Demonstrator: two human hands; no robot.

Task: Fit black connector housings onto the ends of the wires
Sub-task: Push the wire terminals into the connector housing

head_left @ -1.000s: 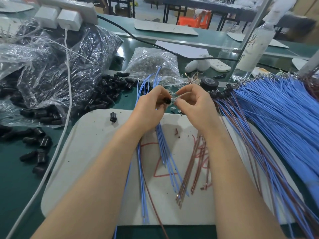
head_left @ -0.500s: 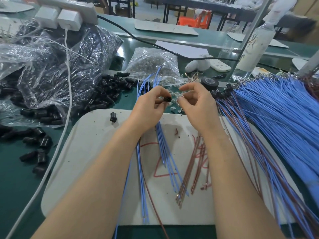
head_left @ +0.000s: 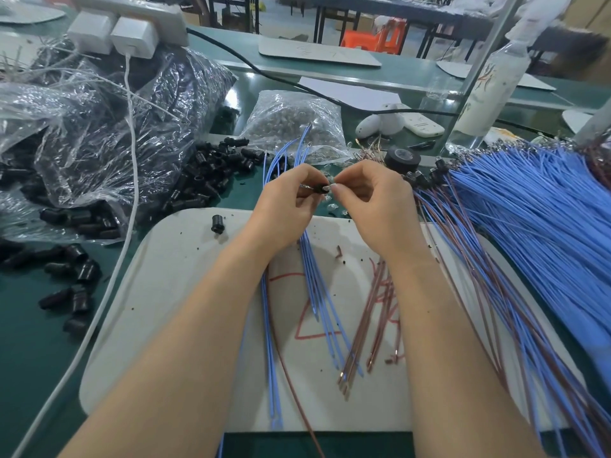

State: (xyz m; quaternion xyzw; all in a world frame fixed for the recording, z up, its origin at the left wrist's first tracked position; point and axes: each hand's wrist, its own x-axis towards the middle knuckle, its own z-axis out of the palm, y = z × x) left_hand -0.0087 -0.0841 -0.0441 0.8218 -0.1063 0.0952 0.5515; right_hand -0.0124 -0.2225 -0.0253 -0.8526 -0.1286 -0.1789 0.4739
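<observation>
Half a second ago the right hand (head_left: 377, 203) sat a little back with its fingers lifted. Now its thumb and forefinger have closed again and press up against the black housing (head_left: 319, 188), so the seating push looks under way rather than finished. The housing itself has barely moved; it sits at twelve o'clock above the white board (head_left: 172, 292), pinched between the curled thumb and fingertips of the left hand (head_left: 287, 206). Blue wires (head_left: 314, 276) trail from under that hand toward six o'clock. The right fingertips are drawn tight, but whether they pinch a wire end or some small part I cannot tell. Spare housings (head_left: 211, 173) lie at ten o'clock.
</observation>
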